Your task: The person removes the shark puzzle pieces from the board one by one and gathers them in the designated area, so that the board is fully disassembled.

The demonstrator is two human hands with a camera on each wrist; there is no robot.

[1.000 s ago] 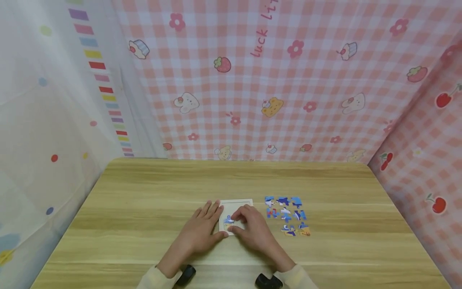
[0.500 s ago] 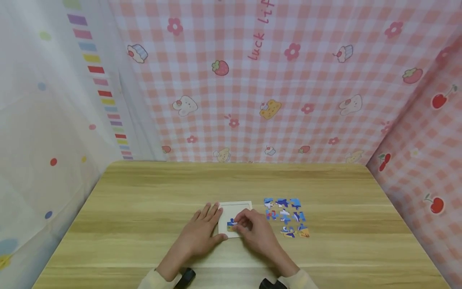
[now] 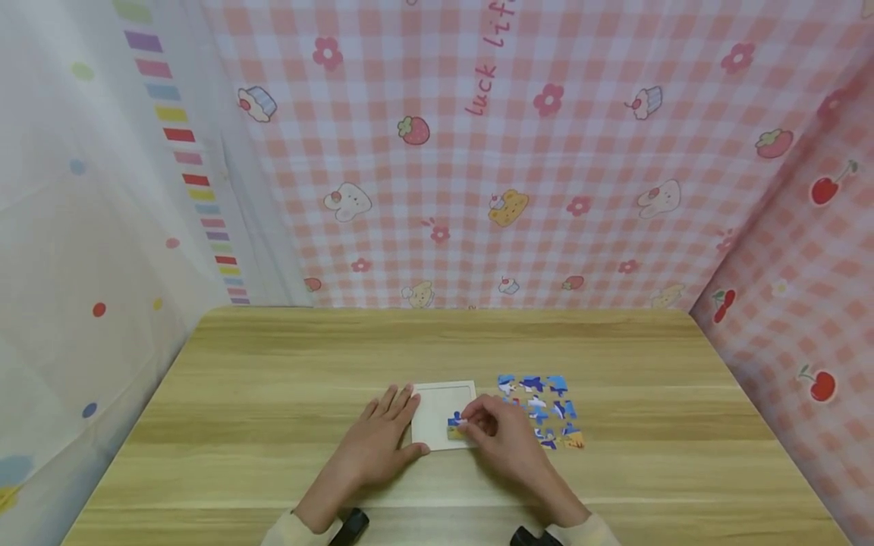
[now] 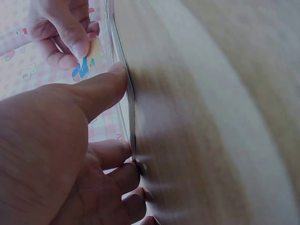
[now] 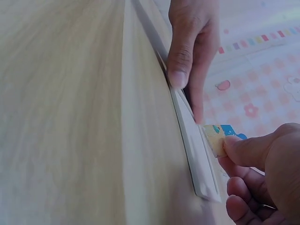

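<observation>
My right hand [image 3: 508, 437] pinches a blue and yellow jigsaw piece [image 3: 456, 427] between thumb and fingers, over the lower right part of a white puzzle tray [image 3: 437, 402]. The right wrist view shows the piece [image 5: 215, 138] tilted up from the tray's raised edge [image 5: 194, 154], the thumb on its face. Against the tray's left side lies my left hand [image 3: 378, 440], its fingers spread and fairly straight. In the left wrist view the left thumb [image 4: 105, 89] touches the tray's edge.
To the right of the tray lie several loose jigsaw pieces [image 3: 532, 384] in rough rows, partly covered by the right hand. They rest on a wood-grain table [image 3: 307, 356]. A pink checked cloth [image 3: 437, 167] hangs behind the table's far edge.
The right hand has moved to the right across the tray with the jigsaw piece, from its lower left toward its lower right. The left hand has stayed at the tray's left side.
</observation>
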